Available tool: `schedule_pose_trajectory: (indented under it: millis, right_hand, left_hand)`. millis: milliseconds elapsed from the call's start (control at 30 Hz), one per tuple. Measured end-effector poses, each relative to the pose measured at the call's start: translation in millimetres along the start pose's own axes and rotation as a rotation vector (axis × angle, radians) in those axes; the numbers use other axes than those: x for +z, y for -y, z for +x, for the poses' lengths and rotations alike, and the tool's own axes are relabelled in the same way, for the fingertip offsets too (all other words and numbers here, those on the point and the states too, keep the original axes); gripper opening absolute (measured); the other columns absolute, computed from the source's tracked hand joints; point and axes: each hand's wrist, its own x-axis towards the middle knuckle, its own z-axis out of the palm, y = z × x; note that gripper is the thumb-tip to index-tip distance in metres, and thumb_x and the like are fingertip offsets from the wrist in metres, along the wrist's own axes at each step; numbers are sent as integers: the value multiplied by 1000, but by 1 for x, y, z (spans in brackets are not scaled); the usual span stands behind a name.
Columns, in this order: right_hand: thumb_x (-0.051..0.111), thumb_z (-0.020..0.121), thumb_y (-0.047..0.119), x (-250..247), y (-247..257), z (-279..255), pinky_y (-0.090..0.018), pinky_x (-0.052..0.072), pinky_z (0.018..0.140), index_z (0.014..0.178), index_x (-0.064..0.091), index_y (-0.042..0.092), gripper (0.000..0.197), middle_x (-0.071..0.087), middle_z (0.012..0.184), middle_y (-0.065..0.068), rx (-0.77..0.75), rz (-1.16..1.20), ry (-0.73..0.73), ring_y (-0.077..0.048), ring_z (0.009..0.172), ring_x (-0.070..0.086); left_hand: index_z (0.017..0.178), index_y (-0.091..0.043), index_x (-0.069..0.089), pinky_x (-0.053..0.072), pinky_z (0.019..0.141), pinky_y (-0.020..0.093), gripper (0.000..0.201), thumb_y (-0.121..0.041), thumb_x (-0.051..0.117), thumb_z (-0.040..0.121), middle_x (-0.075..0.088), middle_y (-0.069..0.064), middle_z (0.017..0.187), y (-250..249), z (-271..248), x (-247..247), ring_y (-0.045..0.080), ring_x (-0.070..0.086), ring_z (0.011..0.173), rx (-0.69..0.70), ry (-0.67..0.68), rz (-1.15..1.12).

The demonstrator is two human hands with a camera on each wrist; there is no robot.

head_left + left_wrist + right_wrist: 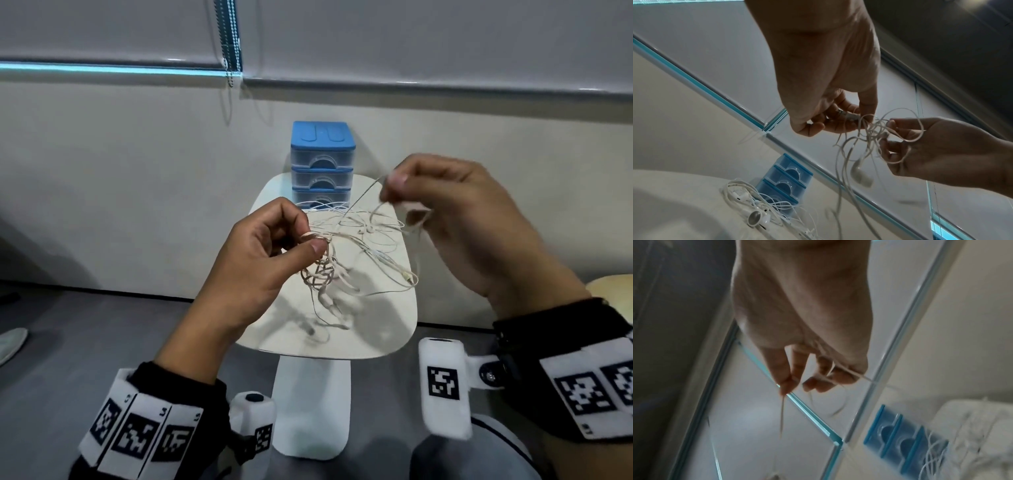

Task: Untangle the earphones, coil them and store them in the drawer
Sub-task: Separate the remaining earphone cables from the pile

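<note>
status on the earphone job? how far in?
Done: nothing finished yet. In hand: the left hand pinches a knotted bundle of the earphones while the right hand pulls a strand out above the small table, so untangling is under way. More white earphones lie on the table. Left: finish untangling, coil, then open a drawer of the blue drawer unit; all three look closed.

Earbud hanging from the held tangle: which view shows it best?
The left wrist view: the earbud hangs in plain sight below the knot, between the left hand and right hand. The head view shows only thin cord loops, with no bud clear. The right wrist view shows blurred strands and nothing sure of the bud.
</note>
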Motion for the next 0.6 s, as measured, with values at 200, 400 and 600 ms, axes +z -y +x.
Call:
schedule_pose_trajectory:
  millis: [200,400,600]
  right_hand:
    - [43,95,14,-2,11,1,-24,31,49,72,29,20,28,27,55,2,99,589,-123,-13,42,28]
    - [72,94,25,3,-5,-7,-27,20,49,88,66,11,16,35,53,4,28,-387,282,-15,50,24]
    - [69,91,9,6,0,-6,-24,26,55,79,70,5,12,55,63,0,-36,-190,171,-15,59,35]
  left_hand:
    - [81,-8,54,45,73,38,22,-12,76,80,56,7,78,-3,2,4,21,53,76,-9,7,2]
    - [81,-8,56,45,74,42,20,-12,76,81,57,11,79,-5,1,5,24,54,77,0,21,16]
    - [80,-7,54,44,69,40,21,-10,75,81,58,7,78,-8,-1,0,20,55,75,-6,28,24]
